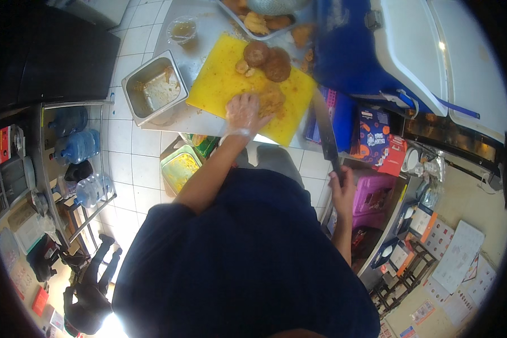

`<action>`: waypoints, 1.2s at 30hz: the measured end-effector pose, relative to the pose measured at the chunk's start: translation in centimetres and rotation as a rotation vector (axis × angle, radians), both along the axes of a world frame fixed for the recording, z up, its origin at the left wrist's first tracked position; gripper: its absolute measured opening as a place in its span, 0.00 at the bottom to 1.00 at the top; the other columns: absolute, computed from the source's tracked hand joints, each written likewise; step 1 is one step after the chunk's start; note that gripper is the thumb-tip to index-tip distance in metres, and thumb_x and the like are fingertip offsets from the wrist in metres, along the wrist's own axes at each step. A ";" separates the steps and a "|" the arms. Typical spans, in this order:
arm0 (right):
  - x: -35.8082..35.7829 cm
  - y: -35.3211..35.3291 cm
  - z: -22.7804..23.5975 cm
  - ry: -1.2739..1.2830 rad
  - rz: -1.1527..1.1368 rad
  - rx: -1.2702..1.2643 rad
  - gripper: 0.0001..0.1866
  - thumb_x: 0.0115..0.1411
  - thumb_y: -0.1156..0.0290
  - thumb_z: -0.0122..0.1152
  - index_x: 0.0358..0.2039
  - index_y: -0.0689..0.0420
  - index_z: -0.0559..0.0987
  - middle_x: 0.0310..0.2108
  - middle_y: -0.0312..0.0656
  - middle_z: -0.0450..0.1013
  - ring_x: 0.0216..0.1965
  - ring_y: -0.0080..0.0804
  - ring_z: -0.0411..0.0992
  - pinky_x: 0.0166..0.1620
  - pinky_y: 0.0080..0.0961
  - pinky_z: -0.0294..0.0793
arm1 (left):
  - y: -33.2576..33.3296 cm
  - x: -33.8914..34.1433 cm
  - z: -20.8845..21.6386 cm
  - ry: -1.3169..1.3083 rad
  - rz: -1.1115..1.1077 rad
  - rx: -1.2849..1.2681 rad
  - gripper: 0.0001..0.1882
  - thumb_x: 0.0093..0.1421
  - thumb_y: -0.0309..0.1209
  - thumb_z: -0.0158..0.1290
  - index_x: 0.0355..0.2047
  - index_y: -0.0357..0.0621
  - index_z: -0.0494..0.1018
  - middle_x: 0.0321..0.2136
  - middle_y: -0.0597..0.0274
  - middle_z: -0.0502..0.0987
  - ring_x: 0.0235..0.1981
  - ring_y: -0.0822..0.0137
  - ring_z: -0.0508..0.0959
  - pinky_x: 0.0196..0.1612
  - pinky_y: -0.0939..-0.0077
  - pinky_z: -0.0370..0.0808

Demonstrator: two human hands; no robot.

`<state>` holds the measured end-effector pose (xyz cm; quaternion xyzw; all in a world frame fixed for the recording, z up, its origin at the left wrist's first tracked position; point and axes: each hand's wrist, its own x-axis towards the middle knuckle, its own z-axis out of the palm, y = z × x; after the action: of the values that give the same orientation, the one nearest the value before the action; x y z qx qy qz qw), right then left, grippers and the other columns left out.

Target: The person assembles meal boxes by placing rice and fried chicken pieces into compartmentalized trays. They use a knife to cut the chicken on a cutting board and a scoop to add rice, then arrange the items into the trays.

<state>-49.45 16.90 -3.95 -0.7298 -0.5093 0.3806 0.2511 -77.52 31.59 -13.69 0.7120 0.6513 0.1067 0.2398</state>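
My left hand (244,115), in what looks like a thin clear glove, lies on the yellow cutting board (213,84) with its fingers apart. Its thumb reaches to the edge of a flat, golden-brown breaded piece of food (272,100). Farther up the board sit two dark brown, rounded pieces of food (256,53) and a smaller pale piece (243,67). Off the board's right edge, my right hand (342,188) is closed round the handle of a large knife (324,127). The long, dark blade points away from me, its far end close to the board.
An open metal pan (132,93) with food residue stands left of the board. Behind it is a plastic-covered cup (182,30). A tray of fried pieces (256,23) is at the back. A blue cooler (343,56) borders the right. Below the table sits a green-rimmed tray (181,169).
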 end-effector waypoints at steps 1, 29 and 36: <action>-1.1 -0.1 0.1 0.053 0.034 0.007 0.11 0.62 0.70 0.56 0.43 0.61 0.72 0.25 0.35 0.71 0.26 0.18 0.69 0.30 0.20 0.68 | -0.5 -0.2 0.1 -0.018 0.033 -0.003 0.42 0.52 0.57 0.56 0.59 0.43 0.62 0.50 0.47 0.66 0.53 0.47 0.63 0.59 0.53 0.55; -10.1 10.5 -5.5 -0.527 0.548 -0.068 0.18 0.65 0.56 0.49 0.32 0.60 0.68 0.20 0.52 0.74 0.23 0.52 0.76 0.26 0.45 0.76 | 11.6 -1.3 2.8 -0.173 -0.606 0.369 0.35 0.64 0.50 0.39 0.65 0.45 0.51 0.66 0.49 0.48 0.69 0.46 0.42 0.69 0.49 0.39; -9.0 11.4 -10.0 -0.560 0.548 -0.093 0.18 0.64 0.55 0.51 0.32 0.60 0.68 0.19 0.50 0.74 0.22 0.50 0.76 0.25 0.43 0.76 | 11.7 0.9 -0.9 0.089 -0.669 0.343 0.34 0.64 0.47 0.40 0.65 0.43 0.50 0.66 0.48 0.47 0.69 0.45 0.40 0.69 0.51 0.39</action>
<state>-58.50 28.34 -13.94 -0.6529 -0.7164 0.2424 -0.0421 -76.57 43.32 -14.61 0.9190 0.3654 0.0991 0.1102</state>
